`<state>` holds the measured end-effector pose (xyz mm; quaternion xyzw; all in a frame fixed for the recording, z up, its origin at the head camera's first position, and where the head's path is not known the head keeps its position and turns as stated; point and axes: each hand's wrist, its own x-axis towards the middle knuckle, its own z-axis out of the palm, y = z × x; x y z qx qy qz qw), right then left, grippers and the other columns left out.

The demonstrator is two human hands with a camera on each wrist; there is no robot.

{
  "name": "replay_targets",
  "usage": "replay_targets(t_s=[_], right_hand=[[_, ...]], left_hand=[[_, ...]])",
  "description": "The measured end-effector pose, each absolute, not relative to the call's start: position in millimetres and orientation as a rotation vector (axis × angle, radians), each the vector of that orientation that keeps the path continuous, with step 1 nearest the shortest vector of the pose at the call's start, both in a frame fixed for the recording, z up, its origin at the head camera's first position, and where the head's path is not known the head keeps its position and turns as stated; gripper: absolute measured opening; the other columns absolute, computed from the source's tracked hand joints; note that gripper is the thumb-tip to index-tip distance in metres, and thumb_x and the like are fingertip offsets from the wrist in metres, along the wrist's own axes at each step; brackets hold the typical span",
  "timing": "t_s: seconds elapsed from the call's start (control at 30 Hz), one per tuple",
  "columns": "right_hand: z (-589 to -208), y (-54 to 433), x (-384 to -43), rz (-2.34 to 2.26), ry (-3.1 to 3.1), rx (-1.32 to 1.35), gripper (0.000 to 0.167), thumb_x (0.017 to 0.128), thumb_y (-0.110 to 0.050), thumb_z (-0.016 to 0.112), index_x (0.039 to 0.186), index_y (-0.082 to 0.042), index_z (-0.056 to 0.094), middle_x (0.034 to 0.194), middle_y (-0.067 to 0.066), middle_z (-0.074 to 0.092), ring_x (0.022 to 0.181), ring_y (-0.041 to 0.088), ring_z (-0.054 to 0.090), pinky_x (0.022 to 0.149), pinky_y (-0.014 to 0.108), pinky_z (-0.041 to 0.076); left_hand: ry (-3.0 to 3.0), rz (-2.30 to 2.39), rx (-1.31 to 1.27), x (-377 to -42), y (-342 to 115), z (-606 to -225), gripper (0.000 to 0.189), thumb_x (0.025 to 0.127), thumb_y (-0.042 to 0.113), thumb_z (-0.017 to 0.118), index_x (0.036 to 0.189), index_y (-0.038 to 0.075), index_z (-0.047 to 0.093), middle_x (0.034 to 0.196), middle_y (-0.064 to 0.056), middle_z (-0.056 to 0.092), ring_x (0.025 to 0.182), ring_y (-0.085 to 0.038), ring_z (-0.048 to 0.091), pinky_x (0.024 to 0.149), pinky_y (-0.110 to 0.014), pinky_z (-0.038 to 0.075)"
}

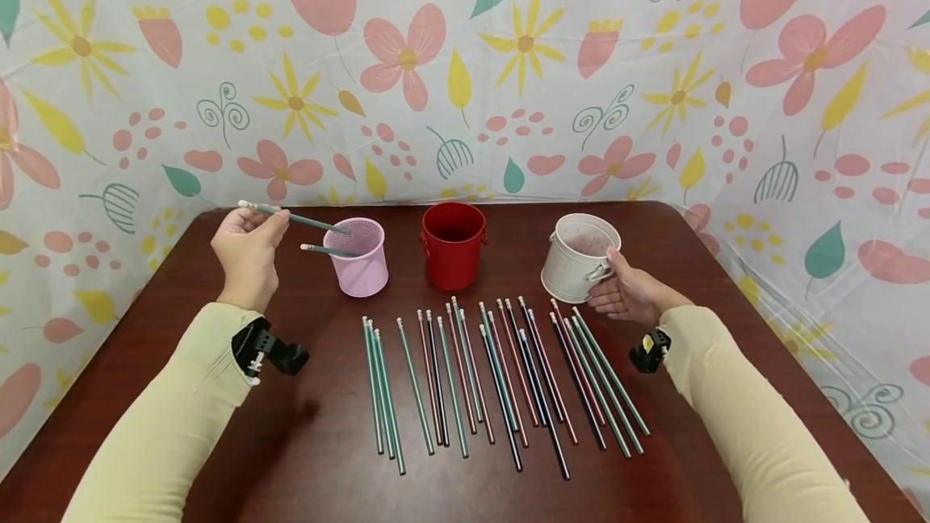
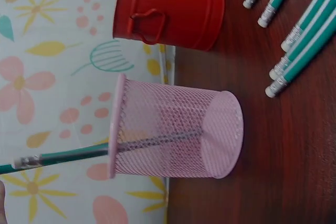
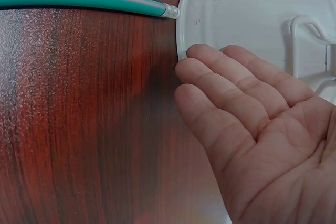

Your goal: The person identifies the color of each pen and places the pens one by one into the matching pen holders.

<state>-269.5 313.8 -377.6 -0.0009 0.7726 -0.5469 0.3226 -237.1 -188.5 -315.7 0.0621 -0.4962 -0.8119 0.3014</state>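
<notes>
My left hand (image 1: 249,253) pinches a green pencil (image 1: 308,221) near its white eraser end, with the far end over the pink mesh cup (image 1: 363,271). Another green pencil (image 2: 73,155) leans inside that cup, its eraser sticking out past the rim. On the right, my right hand (image 1: 630,290) is at the side of a white metal bucket (image 1: 563,269), thumb by the rim and handle. The right wrist view shows its fingers (image 3: 231,95) extended, palm visible, against or close to the bucket's wall; contact is hard to tell.
A red bucket (image 1: 452,261) stands between the cup and the white bucket. Several green, red and dark pencils (image 1: 414,386) lie in a spread row on the brown table (image 1: 312,442), erasers toward the containers. A flower-patterned cloth (image 1: 465,135) hangs behind the table.
</notes>
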Motion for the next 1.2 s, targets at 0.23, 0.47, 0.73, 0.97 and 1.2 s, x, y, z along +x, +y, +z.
replay_targets(t_s=[0.23,0.47,0.73,0.97,1.2], right_hand=[[-379,313,-269,-1.436,2.034,0.003,0.107,0.089,-0.068,-0.004,0.136,0.025,0.022,0.14,0.039,0.03,0.131,0.046,0.035,0.11,0.056,0.023],[-378,312,-268,-1.441,2.03,-0.004,0.107,0.089,-0.067,-0.005,0.136,0.026,0.021,0.14,0.04,0.028,0.132,0.048,0.032,0.11,0.057,0.022],[-377,311,-269,-1.441,2.036,0.017,0.106,0.09,-0.068,-0.003,0.136,0.025,0.023,0.14,0.039,0.03,0.131,0.046,0.036,0.11,0.056,0.022],[-376,312,-269,-1.443,2.033,0.017,0.107,0.089,-0.068,-0.004,0.137,0.025,0.02,0.141,0.04,0.026,0.133,0.048,0.029,0.11,0.056,0.021],[-377,311,-269,-1.44,2.035,0.017,0.107,0.089,-0.067,-0.005,0.137,0.025,0.02,0.141,0.04,0.025,0.133,0.049,0.027,0.111,0.056,0.02]], left_hand=[[-1.414,-2.142,0.235,-239,-192,-327,0.015,0.081,-0.01,0.068,0.081,0.003,0.062,0.078,-0.003,0.066,0.072,-0.01,0.064,0.068,-0.019,0.054],[-1.428,-2.167,0.233,-243,-190,-334,0.016,0.082,-0.012,0.065,0.086,0.004,0.063,0.079,-0.002,0.067,0.075,-0.008,0.064,0.068,-0.017,0.053],[-1.481,-2.134,0.214,-247,-186,-337,0.018,0.083,-0.011,0.064,0.087,0.006,0.062,0.076,0.002,0.068,0.072,-0.005,0.064,0.064,-0.016,0.052],[-1.516,-2.148,0.27,-249,-185,-342,0.019,0.083,-0.01,0.065,0.084,0.009,0.063,0.074,0.004,0.069,0.072,-0.004,0.064,0.06,-0.014,0.051],[-1.536,-2.167,0.296,-250,-186,-349,0.013,0.084,-0.003,0.068,0.084,0.01,0.066,0.075,0.004,0.069,0.07,-0.003,0.065,0.062,-0.016,0.052]])
